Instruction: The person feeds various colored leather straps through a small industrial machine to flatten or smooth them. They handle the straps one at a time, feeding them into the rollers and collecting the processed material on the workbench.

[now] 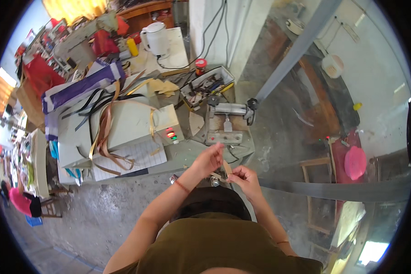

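My right hand (245, 178) pinches 1 tan strip (227, 169) near its lower end. The strip sits between my 2 hands, just beside my left hand (208, 160), which is loosely curled; I cannot tell whether it grips anything.

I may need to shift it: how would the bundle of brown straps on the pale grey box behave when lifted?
The bundle of brown straps is probably floppy, drooping over the edge of the pale grey box. Its thin strips suggest little weight. It crosses black straps, so it may drag them.
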`<state>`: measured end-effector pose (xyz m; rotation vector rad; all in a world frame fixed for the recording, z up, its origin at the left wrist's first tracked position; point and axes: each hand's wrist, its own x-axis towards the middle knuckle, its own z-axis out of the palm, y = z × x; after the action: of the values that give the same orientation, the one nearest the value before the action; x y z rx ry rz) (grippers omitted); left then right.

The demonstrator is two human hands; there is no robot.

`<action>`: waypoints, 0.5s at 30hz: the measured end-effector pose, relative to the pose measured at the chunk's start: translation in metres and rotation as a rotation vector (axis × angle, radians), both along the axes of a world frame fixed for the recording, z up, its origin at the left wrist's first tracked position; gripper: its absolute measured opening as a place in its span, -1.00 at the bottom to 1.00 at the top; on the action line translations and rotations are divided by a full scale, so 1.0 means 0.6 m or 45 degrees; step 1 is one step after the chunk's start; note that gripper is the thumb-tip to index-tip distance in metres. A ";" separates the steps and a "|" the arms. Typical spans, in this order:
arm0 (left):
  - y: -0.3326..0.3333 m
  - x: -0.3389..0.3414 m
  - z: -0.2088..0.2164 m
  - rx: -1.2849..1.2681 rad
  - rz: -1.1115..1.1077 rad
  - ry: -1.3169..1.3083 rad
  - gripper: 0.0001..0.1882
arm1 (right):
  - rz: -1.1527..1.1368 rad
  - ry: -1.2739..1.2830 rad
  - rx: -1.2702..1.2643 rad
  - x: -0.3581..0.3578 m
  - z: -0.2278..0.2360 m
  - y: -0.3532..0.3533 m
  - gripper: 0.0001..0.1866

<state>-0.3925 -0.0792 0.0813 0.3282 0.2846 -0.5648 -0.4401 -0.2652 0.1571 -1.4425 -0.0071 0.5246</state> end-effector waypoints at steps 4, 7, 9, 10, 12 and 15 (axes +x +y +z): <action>-0.061 0.122 -0.095 0.311 0.146 0.412 -0.68 | -0.034 0.089 0.002 -0.008 0.017 -0.034 -0.90; -0.087 0.178 -0.115 0.313 0.292 0.356 -0.70 | -0.040 0.137 -0.108 -0.001 0.007 -0.059 -0.89; -0.086 0.173 -0.121 0.399 0.339 0.223 -0.75 | -0.031 0.130 -0.081 0.016 -0.003 -0.067 -0.87; -0.079 0.156 -0.131 0.443 0.374 0.170 -0.77 | -0.013 0.138 -0.068 0.023 -0.008 -0.068 -0.86; -0.081 0.081 -0.079 0.531 0.358 0.043 -0.78 | -0.017 0.096 -0.059 0.037 -0.013 -0.064 -0.85; -0.093 -0.015 0.018 0.711 0.501 0.026 -0.75 | -0.007 0.093 -0.010 0.057 -0.026 -0.027 -0.85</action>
<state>-0.4017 -0.1349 0.0923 0.7857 0.5136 -0.0893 -0.4056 -0.2815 0.1418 -1.4296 0.0570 0.5727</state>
